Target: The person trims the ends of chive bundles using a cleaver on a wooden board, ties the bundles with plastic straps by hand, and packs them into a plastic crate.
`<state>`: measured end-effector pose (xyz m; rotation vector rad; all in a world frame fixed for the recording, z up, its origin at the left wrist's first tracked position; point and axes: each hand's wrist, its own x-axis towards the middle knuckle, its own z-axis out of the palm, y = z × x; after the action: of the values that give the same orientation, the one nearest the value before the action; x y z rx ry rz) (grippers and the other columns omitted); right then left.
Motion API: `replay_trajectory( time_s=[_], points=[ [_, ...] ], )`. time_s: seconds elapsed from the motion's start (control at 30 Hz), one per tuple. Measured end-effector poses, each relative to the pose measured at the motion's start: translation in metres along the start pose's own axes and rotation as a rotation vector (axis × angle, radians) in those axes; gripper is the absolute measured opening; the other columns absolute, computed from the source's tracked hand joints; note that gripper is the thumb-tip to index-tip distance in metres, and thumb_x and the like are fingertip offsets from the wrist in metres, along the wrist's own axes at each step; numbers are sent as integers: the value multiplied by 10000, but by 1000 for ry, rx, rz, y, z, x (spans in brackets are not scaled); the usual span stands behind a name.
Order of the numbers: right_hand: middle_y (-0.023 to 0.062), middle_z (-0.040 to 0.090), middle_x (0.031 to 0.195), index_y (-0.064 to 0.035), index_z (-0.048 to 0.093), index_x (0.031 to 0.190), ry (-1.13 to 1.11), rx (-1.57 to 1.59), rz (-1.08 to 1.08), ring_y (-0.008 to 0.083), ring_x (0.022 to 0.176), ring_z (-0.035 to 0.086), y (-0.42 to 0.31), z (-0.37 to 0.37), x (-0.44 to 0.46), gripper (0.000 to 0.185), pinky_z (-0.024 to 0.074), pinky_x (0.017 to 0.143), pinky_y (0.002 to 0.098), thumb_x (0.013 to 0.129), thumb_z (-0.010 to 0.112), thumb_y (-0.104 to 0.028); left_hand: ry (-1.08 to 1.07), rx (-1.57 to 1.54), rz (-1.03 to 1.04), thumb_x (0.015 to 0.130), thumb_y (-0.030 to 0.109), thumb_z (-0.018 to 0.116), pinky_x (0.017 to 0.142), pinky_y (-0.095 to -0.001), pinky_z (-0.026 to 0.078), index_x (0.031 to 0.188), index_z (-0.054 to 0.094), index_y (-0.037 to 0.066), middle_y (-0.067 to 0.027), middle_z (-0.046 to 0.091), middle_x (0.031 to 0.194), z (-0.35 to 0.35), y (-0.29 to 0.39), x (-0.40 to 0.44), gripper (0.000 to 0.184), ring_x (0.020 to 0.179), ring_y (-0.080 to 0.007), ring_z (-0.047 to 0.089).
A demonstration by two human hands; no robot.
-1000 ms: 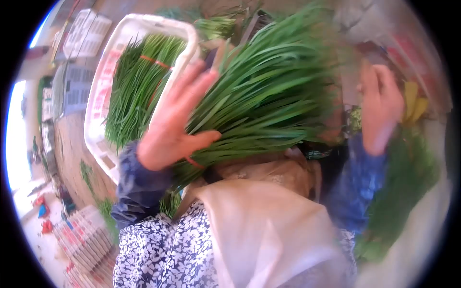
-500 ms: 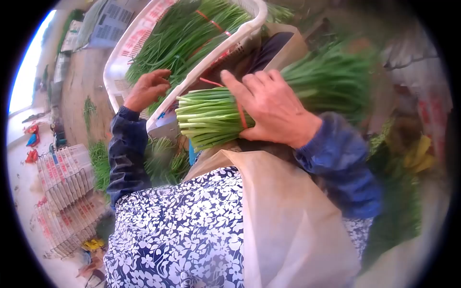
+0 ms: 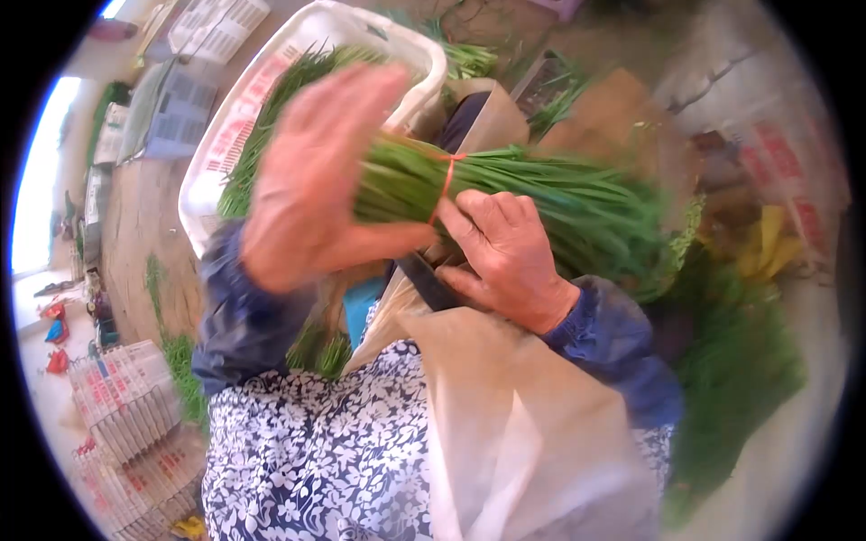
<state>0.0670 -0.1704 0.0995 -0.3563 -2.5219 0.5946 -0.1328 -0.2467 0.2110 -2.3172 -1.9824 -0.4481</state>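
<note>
A bundle of garlic chives (image 3: 577,194) lies crosswise in front of me, with a red band (image 3: 447,185) around it. My right hand (image 3: 510,261) is at the bundle's near side by the band, its fingers curled against the chives. Blurred by motion, my left hand (image 3: 316,189) is at the bundle's left end, thumb stretched out and fingers raised and extended. It hides the cut ends of the stalks. A dark flat edge (image 3: 428,281) shows below the bundle, near my right thumb; what it belongs to I cannot tell.
Behind my left hand stands a white plastic basket (image 3: 194,194) holding more chives. A cardboard box (image 3: 496,117) is beyond the bundle. Stacked crates (image 3: 126,397) stand at lower left; loose greens (image 3: 740,388) lie at right. A beige apron (image 3: 532,424) covers my lap.
My left hand has moved from the basket's edge to the bundle's left end. The right hand has shifted from over the bundle to its near side. The view has shifted too.
</note>
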Motion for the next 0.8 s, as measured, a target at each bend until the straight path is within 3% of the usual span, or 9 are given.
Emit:
replay_trajectory(
  time_s=[0.1, 0.17, 0.27, 0.4, 0.47, 0.5, 0.57, 0.67, 0.8],
  points=[
    [133, 538, 1033, -19, 593, 1050, 77, 292, -58, 309, 910, 526, 8, -1, -8, 454, 437, 777, 421, 632, 735, -121, -79, -57, -60, 635, 303, 844, 1075, -459, 340, 1431, 329, -27, -230, 474, 1372, 32, -6, -4, 1004, 1309, -389, 413],
    [130, 543, 1029, -26, 598, 1035, 139, 176, -10, 312, 926, 531, 0, -15, 5, 418, 439, 790, 422, 642, 720, -99, 229, -270, -162, 692, 302, 806, 1070, -465, 347, 1448, 286, -27, -230, 461, 1388, 36, -13, -17, 975, 1291, -370, 439],
    [132, 562, 1014, -28, 612, 977, 244, 64, 13, 325, 969, 541, -3, -5, 33, 323, 447, 809, 414, 664, 690, -55, 506, -628, -156, 924, 542, 482, 1104, -465, 291, 1495, 189, -3, -294, 432, 1403, 43, -7, -17, 842, 1320, -387, 425],
    [159, 585, 1030, -7, 625, 1036, 216, 193, -75, 344, 951, 569, 15, 42, 48, 313, 465, 832, 418, 731, 694, -13, 622, -1169, -189, 965, 604, 312, 1085, -488, 315, 1493, 206, 17, -310, 448, 1381, 54, 10, 12, 797, 1279, -423, 457],
    [125, 625, 948, 1, 631, 1019, 320, 485, -69, 281, 904, 616, 23, 50, 47, 197, 483, 793, 376, 829, 661, -40, 538, -1480, -69, 987, 577, 275, 1067, -492, 338, 1492, 211, 30, -311, 446, 1381, 67, -1, 27, 747, 1253, -447, 468],
    [125, 625, 948, 1, 631, 1019, 321, 481, -62, 281, 904, 616, 22, 46, 42, 197, 483, 793, 376, 829, 661, -40, 541, -1428, -117, 990, 577, 268, 1063, -488, 340, 1484, 242, 31, -294, 442, 1392, 80, -2, 30, 736, 1233, -422, 492],
    [93, 648, 905, 23, 630, 1052, 248, 1144, 362, 214, 858, 638, 16, 35, 31, 165, 503, 780, 337, 924, 600, -77, 479, -1398, -260, 991, 578, 264, 1064, -483, 340, 1485, 242, 33, -286, 438, 1397, 103, -5, 18, 736, 1236, -408, 492],
    [79, 652, 915, 41, 620, 1102, 346, 1589, 555, 174, 853, 632, 18, 36, 25, 204, 513, 806, 321, 972, 551, -100, 353, -1332, -446, 1005, 525, 281, 1074, -451, 343, 1489, 218, 25, -258, 441, 1402, 100, -6, -8, 699, 1260, -342, 479],
    [67, 665, 841, 18, 631, 1096, 276, 1608, 514, 124, 796, 619, 6, 32, 23, 227, 509, 749, 262, 995, 530, -157, 101, -1037, -397, 948, 249, 380, 1078, -399, 337, 1486, 196, 19, -210, 484, 1371, 89, 3, -37, 614, 1273, -296, 469]
  ],
)
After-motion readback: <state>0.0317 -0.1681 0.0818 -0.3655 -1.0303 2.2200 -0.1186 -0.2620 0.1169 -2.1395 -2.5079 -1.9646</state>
